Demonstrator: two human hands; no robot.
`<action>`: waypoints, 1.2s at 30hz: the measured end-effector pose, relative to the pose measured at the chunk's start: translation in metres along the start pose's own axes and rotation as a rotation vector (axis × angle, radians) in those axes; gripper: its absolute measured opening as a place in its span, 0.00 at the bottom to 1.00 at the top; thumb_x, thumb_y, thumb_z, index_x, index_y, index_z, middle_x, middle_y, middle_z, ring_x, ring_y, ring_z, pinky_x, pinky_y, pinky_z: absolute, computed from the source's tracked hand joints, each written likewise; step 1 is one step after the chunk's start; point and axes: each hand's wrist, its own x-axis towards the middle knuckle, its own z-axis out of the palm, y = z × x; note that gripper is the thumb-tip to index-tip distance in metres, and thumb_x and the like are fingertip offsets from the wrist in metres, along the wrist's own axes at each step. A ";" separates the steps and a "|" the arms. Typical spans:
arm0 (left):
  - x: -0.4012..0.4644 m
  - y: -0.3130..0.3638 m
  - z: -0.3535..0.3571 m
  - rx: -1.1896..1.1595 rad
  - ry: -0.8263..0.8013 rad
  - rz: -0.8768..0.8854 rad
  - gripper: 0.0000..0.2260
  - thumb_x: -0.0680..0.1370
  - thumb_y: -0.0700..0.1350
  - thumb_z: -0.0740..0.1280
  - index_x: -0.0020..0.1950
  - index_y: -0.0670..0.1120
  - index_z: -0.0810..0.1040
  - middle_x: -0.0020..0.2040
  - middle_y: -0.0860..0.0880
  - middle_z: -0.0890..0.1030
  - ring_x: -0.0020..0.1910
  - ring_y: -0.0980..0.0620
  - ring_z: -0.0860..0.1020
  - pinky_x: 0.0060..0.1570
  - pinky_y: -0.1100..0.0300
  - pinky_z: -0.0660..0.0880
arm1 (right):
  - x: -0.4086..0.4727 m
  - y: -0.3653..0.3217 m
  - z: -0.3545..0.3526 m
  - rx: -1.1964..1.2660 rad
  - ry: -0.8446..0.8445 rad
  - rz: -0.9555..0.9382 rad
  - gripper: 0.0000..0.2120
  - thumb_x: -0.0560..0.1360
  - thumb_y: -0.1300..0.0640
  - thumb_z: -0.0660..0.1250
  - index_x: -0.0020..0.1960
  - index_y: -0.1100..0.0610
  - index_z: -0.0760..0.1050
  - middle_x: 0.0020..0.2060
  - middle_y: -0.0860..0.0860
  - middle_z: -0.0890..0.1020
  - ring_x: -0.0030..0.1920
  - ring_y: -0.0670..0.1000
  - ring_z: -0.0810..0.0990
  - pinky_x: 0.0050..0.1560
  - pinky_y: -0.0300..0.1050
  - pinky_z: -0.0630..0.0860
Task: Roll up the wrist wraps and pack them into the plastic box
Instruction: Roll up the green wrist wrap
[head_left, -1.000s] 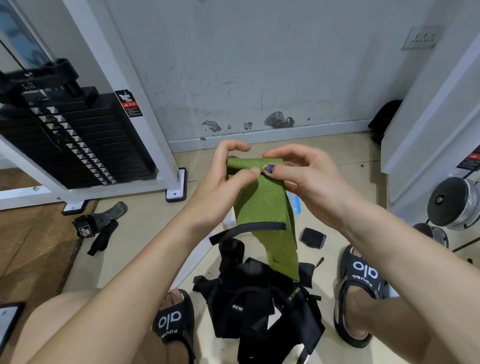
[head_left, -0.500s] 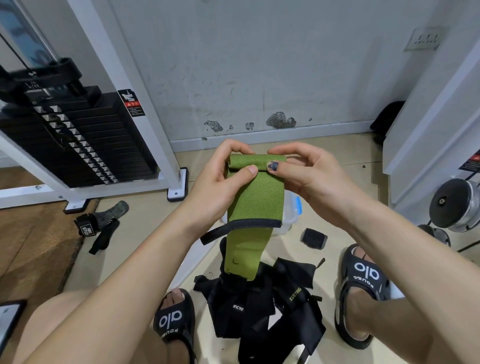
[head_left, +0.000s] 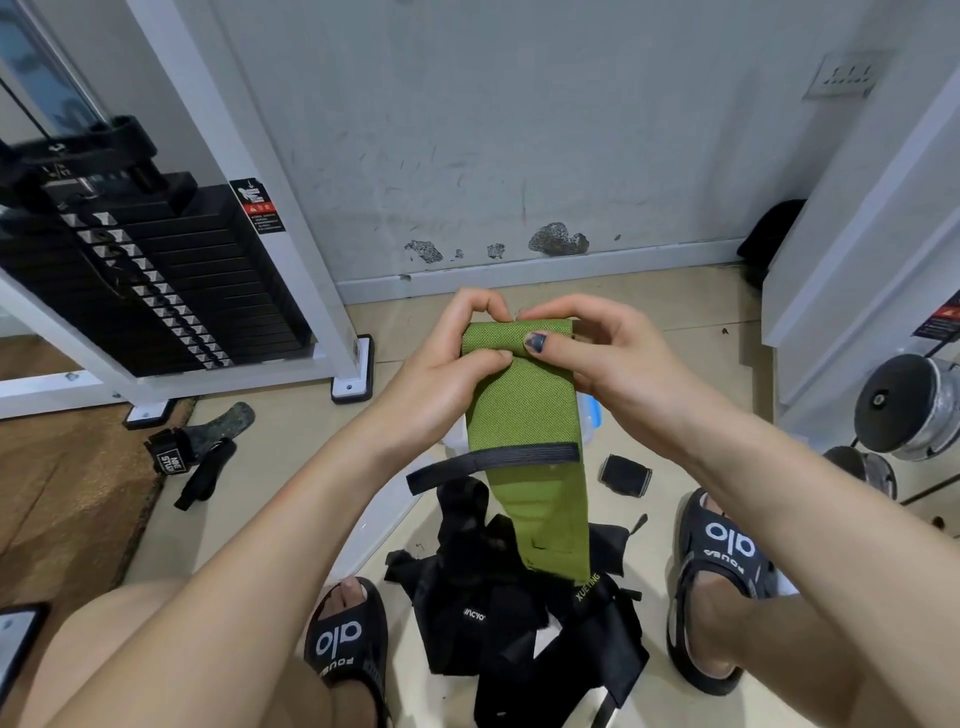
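While both our hands meet at the centre of the frame, our left hand (head_left: 441, 374) and right hand (head_left: 597, 358) pinch the rolled top edge of the green woven wrist wrap (head_left: 524, 415), thumbs pressed on the front and fingers curled behind. Its loose tail hangs down with a black elastic loop (head_left: 493, 462) crossing it, ending just above the heap of black fabric wraps (head_left: 519, 623) on the beige floor (head_left: 291, 457) between our two black sandals. The clear plastic box with a blue clip (head_left: 592, 421) sits behind the wrap, mostly hidden, so we cannot tell its contents. Open floor lies lower left of the white machine frame (head_left: 291, 208); another black strap (head_left: 202, 452) lies there.
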 end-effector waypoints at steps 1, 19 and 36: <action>0.001 0.000 0.000 -0.021 0.005 -0.028 0.12 0.84 0.33 0.60 0.56 0.51 0.69 0.40 0.52 0.76 0.39 0.55 0.76 0.40 0.63 0.73 | 0.001 0.001 -0.001 0.004 0.001 -0.013 0.08 0.78 0.66 0.71 0.56 0.58 0.82 0.45 0.55 0.85 0.47 0.53 0.83 0.49 0.49 0.82; 0.003 0.003 0.004 -0.244 0.057 -0.051 0.08 0.84 0.34 0.57 0.55 0.47 0.69 0.40 0.45 0.75 0.35 0.53 0.75 0.34 0.62 0.73 | -0.001 -0.001 -0.001 -0.149 0.020 -0.110 0.12 0.69 0.59 0.75 0.50 0.47 0.84 0.46 0.47 0.85 0.52 0.51 0.82 0.65 0.59 0.78; 0.006 -0.004 0.007 -0.291 0.113 -0.129 0.13 0.69 0.54 0.68 0.52 0.54 0.72 0.45 0.50 0.78 0.44 0.51 0.77 0.50 0.51 0.72 | -0.001 -0.002 0.003 0.067 0.031 -0.012 0.14 0.76 0.70 0.71 0.60 0.63 0.81 0.41 0.49 0.84 0.48 0.50 0.83 0.52 0.46 0.81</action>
